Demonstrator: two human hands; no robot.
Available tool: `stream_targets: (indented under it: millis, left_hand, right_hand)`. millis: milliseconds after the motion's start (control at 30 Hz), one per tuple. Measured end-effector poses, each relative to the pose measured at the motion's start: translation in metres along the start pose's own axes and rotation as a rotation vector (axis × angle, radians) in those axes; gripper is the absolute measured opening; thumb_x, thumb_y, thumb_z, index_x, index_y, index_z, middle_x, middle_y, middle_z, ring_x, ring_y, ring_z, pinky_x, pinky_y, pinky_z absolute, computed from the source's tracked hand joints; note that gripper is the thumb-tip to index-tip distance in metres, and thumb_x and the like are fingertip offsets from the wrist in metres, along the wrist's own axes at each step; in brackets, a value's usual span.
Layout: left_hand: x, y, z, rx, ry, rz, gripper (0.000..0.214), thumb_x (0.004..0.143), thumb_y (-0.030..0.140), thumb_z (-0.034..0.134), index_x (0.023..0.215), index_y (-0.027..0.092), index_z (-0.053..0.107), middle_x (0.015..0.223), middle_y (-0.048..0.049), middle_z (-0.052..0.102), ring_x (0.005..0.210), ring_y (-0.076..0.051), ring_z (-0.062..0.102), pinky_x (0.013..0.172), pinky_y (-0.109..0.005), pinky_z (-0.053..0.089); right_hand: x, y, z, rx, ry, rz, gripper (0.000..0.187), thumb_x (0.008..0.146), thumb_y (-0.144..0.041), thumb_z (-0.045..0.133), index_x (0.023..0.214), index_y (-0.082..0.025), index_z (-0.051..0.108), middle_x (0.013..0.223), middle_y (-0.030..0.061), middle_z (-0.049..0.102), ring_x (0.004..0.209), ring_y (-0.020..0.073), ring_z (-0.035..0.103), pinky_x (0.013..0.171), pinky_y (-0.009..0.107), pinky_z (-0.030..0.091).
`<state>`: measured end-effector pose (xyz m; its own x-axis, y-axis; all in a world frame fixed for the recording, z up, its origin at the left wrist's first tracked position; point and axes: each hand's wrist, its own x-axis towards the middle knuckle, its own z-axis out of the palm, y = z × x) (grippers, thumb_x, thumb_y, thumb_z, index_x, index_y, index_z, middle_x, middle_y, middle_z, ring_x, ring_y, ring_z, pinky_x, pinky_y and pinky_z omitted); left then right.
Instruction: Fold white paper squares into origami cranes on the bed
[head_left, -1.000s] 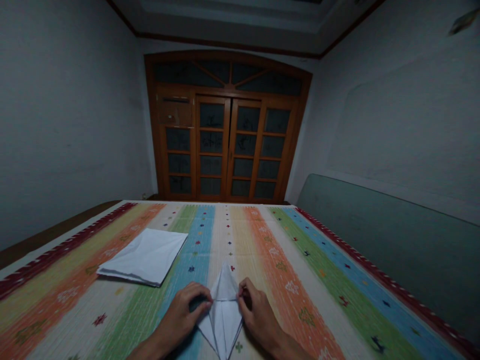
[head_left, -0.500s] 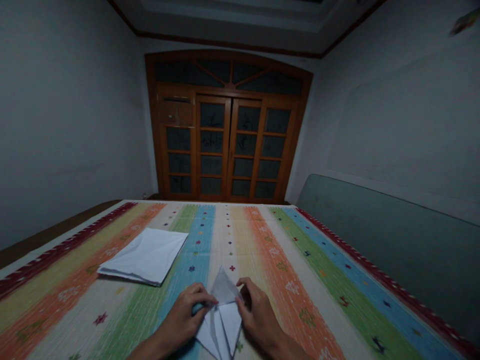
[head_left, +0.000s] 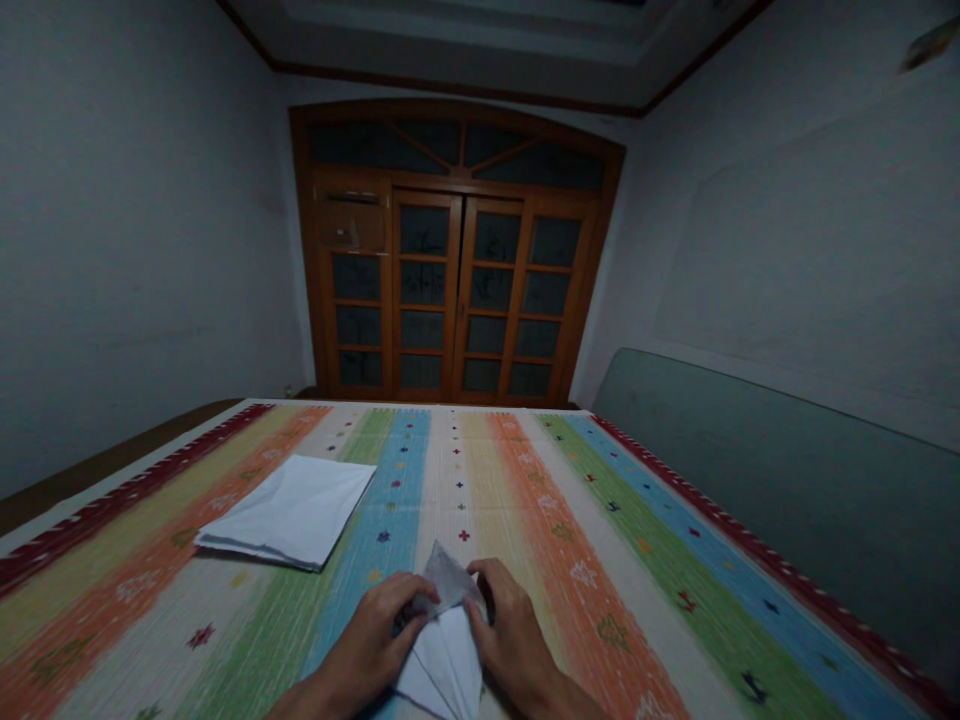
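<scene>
Left hand and right hand both hold one folded paper from its two sides, with bent fingers and the thumbs close to each other. Its grey tip points to the far edge of the table, and its white part, with lines and folds, spreads out toward the person. This paper is well apart from the table's far edge, and about midway between the left and right edges. A flat pile of white paper lies past the left hand, closer to the table's left edge and far left corner. Under it all is a cloth with bright stripes. Behind the far edge are big brown doors with dark glass.
</scene>
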<state>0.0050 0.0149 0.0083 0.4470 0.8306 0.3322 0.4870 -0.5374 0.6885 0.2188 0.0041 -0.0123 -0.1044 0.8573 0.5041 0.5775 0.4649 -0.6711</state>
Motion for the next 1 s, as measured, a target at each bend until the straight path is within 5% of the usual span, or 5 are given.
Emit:
stream_targets:
  millis: [467, 800, 1000]
  left_hand:
    - [-0.006, 0.0, 0.003, -0.017, -0.039, 0.11, 0.031, 0.09, 0.008, 0.055, 0.113, 0.026, 0.066, 0.103, -0.0031, 0.07, 0.095, -0.021, 0.066, 0.087, -0.031, 0.05]
    - [-0.001, -0.01, 0.0, -0.013, 0.086, -0.003, 0.021, 0.09, 0.014, 0.056, 0.103, 0.023, 0.069, 0.101, -0.0065, 0.073, 0.095, -0.026, 0.067, 0.088, -0.037, 0.051]
    - [-0.006, -0.019, 0.006, -0.064, 0.129, -0.058, 0.03, 0.086, 0.014, 0.06, 0.115, 0.022, 0.056, 0.096, -0.0053, 0.073, 0.087, -0.024, 0.068, 0.08, -0.034, 0.051]
  right_hand:
    - [-0.004, 0.0, 0.007, -0.029, 0.004, -0.045, 0.031, 0.087, -0.011, 0.052, 0.115, -0.017, 0.061, 0.087, 0.008, 0.071, 0.076, 0.0233, 0.069, 0.071, 0.032, 0.053]
    - [-0.005, -0.005, -0.003, 0.072, -0.141, -0.093, 0.026, 0.093, -0.011, 0.049, 0.113, -0.021, 0.062, 0.097, 0.0076, 0.072, 0.09, 0.0225, 0.071, 0.085, 0.033, 0.052]
    - [-0.005, 0.001, -0.002, 0.092, -0.185, -0.026, 0.046, 0.08, -0.001, 0.055, 0.123, -0.019, 0.059, 0.098, 0.0063, 0.07, 0.09, 0.0222, 0.068, 0.085, 0.034, 0.053]
